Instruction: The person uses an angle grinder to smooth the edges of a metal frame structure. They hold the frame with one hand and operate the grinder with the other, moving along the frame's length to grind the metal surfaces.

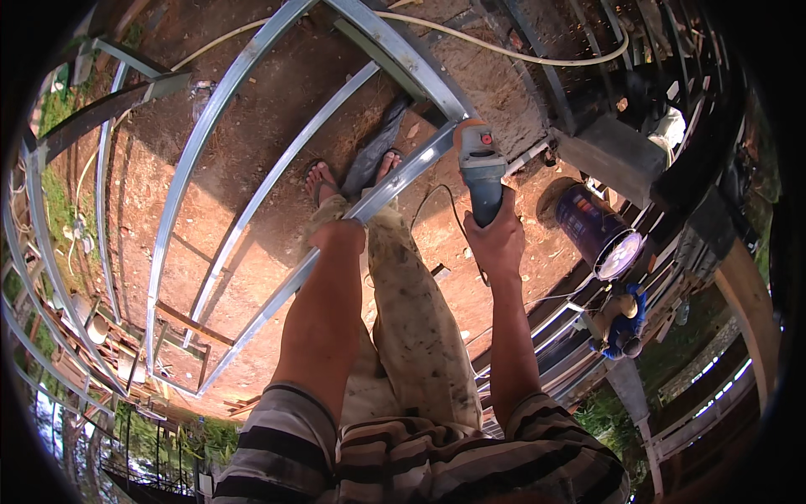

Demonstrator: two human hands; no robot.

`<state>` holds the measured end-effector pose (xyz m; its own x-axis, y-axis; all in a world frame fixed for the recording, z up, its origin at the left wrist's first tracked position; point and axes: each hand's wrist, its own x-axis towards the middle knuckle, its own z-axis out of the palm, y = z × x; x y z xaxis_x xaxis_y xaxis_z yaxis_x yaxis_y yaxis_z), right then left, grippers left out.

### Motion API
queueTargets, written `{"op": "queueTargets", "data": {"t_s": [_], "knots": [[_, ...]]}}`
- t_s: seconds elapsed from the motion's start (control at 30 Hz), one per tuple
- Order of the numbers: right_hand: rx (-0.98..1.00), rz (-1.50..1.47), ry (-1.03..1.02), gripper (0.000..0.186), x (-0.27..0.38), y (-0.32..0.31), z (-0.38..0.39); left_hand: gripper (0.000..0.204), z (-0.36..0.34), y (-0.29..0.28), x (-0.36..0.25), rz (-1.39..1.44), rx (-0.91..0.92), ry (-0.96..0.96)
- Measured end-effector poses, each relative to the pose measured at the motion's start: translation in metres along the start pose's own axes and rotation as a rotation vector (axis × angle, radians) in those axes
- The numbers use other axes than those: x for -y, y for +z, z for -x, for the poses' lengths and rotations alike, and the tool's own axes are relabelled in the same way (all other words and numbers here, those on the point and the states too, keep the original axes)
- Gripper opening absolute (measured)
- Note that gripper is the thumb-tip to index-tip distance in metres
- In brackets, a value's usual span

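My right hand (497,237) is closed round the body of a blue-grey angle grinder (484,191). The grinder's head is at the corner of a shiny metal frame (403,172), where two bars meet; its disc is hidden from this side. Lower on the same bar, my left hand (340,235) grips the metal, with its fingers mostly out of sight. The frame's long bars stretch away to the left, over bare ground. A dark cord (452,202) loops beside the grinder.
My sandalled feet (322,183) stand just beyond the bar, near a dark cloth (369,155). To the right are a dark purple bucket (583,220) and a blue tool (623,323). A pale hose (537,60) crosses the far ground. Small orange specks dot the far right.
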<state>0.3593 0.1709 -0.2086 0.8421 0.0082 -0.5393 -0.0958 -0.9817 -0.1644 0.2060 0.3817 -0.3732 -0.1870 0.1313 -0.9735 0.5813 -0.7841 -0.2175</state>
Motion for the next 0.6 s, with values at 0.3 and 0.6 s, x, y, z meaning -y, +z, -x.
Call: {"op": "queueTargets", "data": {"t_s": [0.3,0.6], "knots": [[-0.076,-0.128,-0.033,0.068,0.007,0.003,-0.018,0.048,0.002,-0.005,-0.004,-0.017,0.106,-0.051],[-0.027,-0.201,-0.166,0.062,0.068,0.004,-0.070,0.057,0.019,-0.020,-0.002,-0.117,0.129,-0.014]]}}
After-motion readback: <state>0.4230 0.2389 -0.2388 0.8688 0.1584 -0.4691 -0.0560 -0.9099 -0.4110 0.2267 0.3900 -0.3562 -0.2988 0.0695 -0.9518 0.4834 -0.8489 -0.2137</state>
